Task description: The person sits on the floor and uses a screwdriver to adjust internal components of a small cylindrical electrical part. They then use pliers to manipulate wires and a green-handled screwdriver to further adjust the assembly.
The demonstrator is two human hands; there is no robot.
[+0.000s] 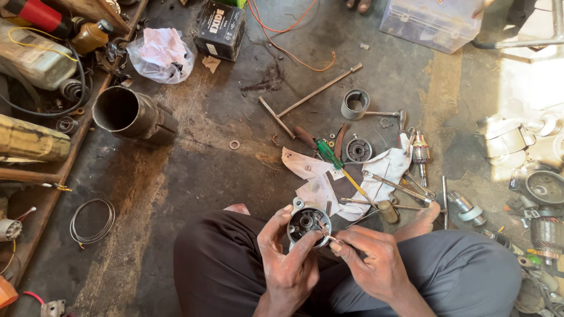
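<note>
Daylight enters from the upper right; a blown-out patch on the grey concrete floor [529,76] washes out detail there, and the clear plastic storage box [432,20] glares pale; the left side by the rusty metal pipe [132,114] lies dimmer, shadows soft; focus is sharp at centre; edges bend slightly from the wide lens.

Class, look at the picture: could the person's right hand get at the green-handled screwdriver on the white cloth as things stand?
Probably yes. The green-handled screwdriver lies uncovered on the white cloth just beyond the knees, with nothing piled over it. But the right hand is busy at the round metal housing that the left hand grips.
</note>
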